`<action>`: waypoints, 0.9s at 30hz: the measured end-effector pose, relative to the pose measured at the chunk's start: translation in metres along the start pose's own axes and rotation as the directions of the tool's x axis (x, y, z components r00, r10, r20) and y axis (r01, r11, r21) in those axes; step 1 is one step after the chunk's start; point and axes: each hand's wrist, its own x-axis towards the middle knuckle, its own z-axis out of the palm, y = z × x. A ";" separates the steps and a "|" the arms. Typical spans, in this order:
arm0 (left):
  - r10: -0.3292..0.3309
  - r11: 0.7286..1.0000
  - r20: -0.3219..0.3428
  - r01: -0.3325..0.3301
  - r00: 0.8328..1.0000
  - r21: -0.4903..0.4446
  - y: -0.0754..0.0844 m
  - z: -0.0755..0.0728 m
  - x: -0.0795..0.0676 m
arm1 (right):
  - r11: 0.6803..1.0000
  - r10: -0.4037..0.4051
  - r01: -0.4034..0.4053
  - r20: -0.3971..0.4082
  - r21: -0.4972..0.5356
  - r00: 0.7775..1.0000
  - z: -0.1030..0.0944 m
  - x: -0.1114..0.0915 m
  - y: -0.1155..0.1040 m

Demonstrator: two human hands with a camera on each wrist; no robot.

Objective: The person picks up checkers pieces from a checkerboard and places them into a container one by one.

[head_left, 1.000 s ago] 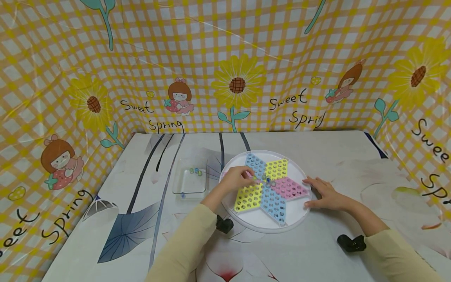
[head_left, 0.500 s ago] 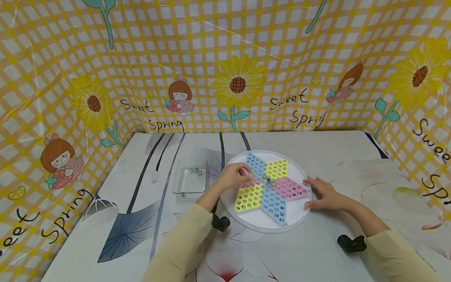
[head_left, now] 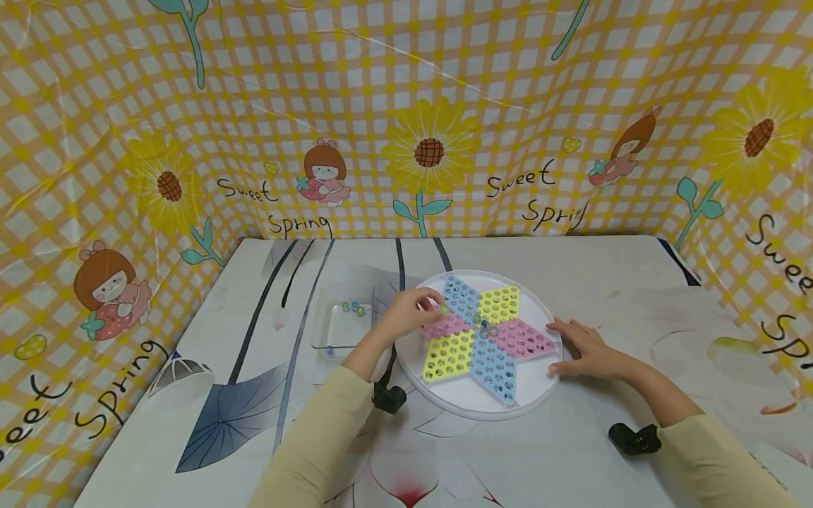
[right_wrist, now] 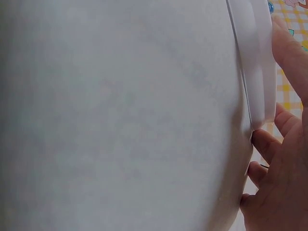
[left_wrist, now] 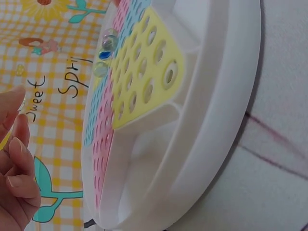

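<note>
Over the board point(head_left: 536, 375), at its left pink section point(head_left: 448, 327), a marble point(head_left: 443, 308) looks pinched by your left hand point(head_left: 406, 312); your right hand point(head_left: 593, 355), fingers apart, touches the board's right side. Marble handling seems underway; the next move calls for a steady pinch.

"Sweet Spring" lettering point(head_left: 300, 226) rpt'd on yellow-chk cloth point(head_left: 495, 63), some cut off @ pic edges.

Left side of board point(head_left: 536, 379): left hand point(head_left: 405, 314) in the way
Right side: right hand point(head_left: 589, 351) in the way
Middle: marbles point(head_left: 485, 325) stick up
Behind: room to pass
</note>
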 end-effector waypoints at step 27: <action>-0.048 0.997 -0.124 0.040 0.991 -0.068 -0.022 -0.035 -0.012 | 1.000 0.009 -0.009 0.003 -0.012 1.000 -0.001 -0.001 -0.003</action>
